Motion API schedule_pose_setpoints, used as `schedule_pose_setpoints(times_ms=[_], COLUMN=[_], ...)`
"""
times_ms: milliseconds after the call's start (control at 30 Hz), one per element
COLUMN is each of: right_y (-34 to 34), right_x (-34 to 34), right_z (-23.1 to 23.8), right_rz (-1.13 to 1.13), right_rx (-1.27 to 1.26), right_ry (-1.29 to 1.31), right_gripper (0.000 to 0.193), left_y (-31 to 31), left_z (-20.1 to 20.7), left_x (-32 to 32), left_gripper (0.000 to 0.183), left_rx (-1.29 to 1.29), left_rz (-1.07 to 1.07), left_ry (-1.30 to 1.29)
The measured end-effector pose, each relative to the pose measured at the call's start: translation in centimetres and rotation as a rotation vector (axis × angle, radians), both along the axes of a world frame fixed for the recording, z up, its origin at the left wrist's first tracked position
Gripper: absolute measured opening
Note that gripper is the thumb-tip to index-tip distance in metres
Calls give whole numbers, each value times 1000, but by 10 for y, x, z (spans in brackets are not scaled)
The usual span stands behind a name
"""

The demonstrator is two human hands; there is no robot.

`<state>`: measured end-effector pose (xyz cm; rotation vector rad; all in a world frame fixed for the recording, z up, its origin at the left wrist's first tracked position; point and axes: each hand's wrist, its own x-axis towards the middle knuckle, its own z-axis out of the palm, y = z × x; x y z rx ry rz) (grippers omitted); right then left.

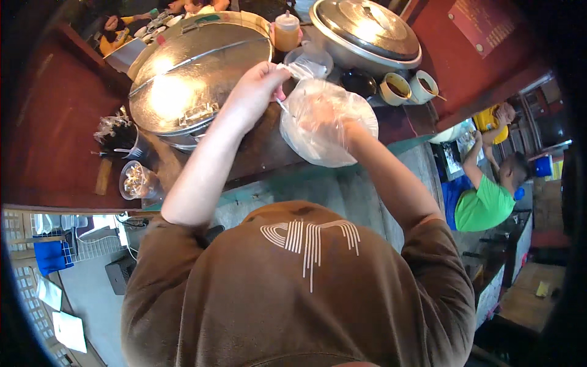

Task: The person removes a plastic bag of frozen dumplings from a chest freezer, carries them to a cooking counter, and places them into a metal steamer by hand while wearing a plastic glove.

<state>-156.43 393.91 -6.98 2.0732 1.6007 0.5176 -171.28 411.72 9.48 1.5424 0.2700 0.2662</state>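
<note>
A clear plastic bag (312,144), puffed out to a rounded shape, hangs in front of me at the counter's edge. My left hand (264,85) is closed, pinching the bag's gathered upper edge between thumb and fingers. My right hand (327,113) reaches into or behind the bag. It shows only hazily through the plastic, so its fingers cannot be made out. Just beyond the bag stands a clear plastic tub (310,60). A squeeze bottle (286,32) of light brown sauce is behind the tub.
A large round metal steamer lid (202,73) fills the left of the counter. At the back right sits a big lidded metal pot (367,30). Two sauce cups (396,89) stand right; cutlery (116,131) and a tub of small items (137,180) left. A green-shirted person (486,202) works at right.
</note>
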Motion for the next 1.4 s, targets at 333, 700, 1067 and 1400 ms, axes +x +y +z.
schedule_pose_setpoints(times_ms=[333, 700, 1067, 1400], right_y=[-10, -86, -8, -64], right_x=[-56, -16, -64, 3], right_z=[65, 131, 82, 141], right_rz=[-67, -21, 44, -317], right_rx=[586, 345, 587, 298], right_ry=[788, 561, 1210, 767], right_gripper=[38, 25, 33, 41], left_y=[-56, -110, -72, -70], left_z=[-72, -50, -57, -57], left_x=[-30, 1, 10, 15], left_gripper=[30, 30, 36, 33], left_rx=[1661, 1242, 1269, 1385], left_rz=[531, 295, 298, 155], left_ry=[-382, -192, 657, 677])
